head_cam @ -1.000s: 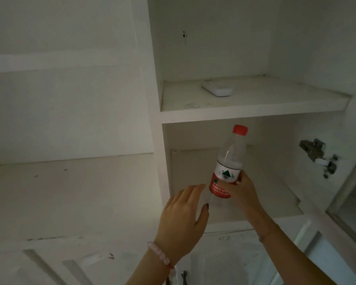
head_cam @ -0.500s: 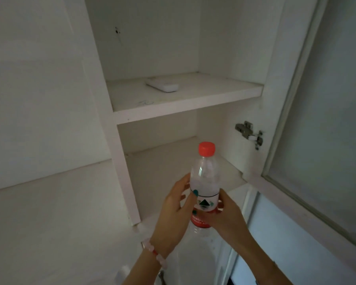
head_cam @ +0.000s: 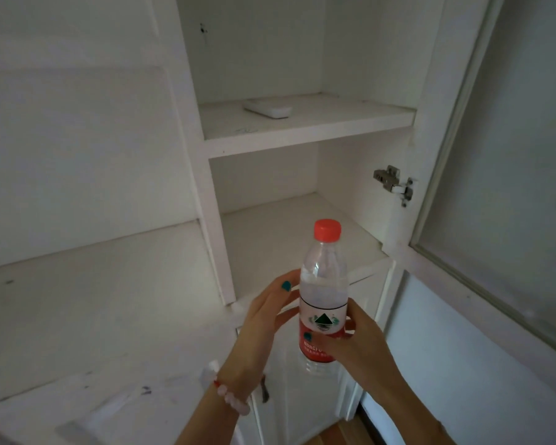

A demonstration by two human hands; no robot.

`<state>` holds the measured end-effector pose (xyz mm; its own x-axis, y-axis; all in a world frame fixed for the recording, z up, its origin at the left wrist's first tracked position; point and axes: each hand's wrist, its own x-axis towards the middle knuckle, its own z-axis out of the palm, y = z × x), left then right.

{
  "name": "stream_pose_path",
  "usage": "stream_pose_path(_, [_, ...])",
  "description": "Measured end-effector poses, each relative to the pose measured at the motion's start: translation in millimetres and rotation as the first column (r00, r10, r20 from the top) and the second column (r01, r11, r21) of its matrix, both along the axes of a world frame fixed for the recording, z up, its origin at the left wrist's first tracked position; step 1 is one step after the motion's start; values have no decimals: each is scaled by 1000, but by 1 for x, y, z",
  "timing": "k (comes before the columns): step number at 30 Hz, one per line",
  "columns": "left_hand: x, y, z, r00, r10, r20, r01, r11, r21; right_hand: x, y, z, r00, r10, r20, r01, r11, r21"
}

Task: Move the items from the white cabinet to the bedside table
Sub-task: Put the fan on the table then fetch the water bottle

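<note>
In front of the white cabinet [head_cam: 302, 136], just below its lower compartment, both hands meet on a water bottle [head_cam: 323, 293] w/ red cap, held upright. Right hand [head_cam: 350, 345] is wrapped round the red label from 4 o'clock, fingers closed on it. Left hand [head_cam: 264, 319] at 9 o'clock, fingers half spread, tips touching the bottle's side; pink bead bracelet [head_cam: 233, 399] on that wrist. Upper shelf, 12 o'clock: small white remote [head_cam: 268, 107] lying flat. Glass door [head_cam: 507, 155] stands open at 2 o'clock.
</note>
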<state>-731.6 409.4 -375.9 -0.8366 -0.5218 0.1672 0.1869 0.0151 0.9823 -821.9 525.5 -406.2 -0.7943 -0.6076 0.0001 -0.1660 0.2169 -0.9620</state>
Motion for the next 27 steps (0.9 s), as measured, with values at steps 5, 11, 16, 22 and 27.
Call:
stream_pose_path(5, [38,30,2,993,119,10,-119,993,12,23,18,-3,990,132,-44,-132,991,10])
stream_pose_path(11, [96,86,-2,957,291,21,-291,956,34,58,57,-12,935,344,-82,-346,938,-2])
stream_pose_path(16, [155,134,-11,868,494,47,-496,862,106,103,81,-20,848,524,-77,-524,851,22])
stream_pose_path(22, [238,180,-15,705,707,59,-707,692,147,176,90,-26,699,713,-55,-712,701,33])
stream_pose_path(27, [307,212,-12,579,814,33,-812,573,116,238,93,-24,561,824,-84,-825,565,31])
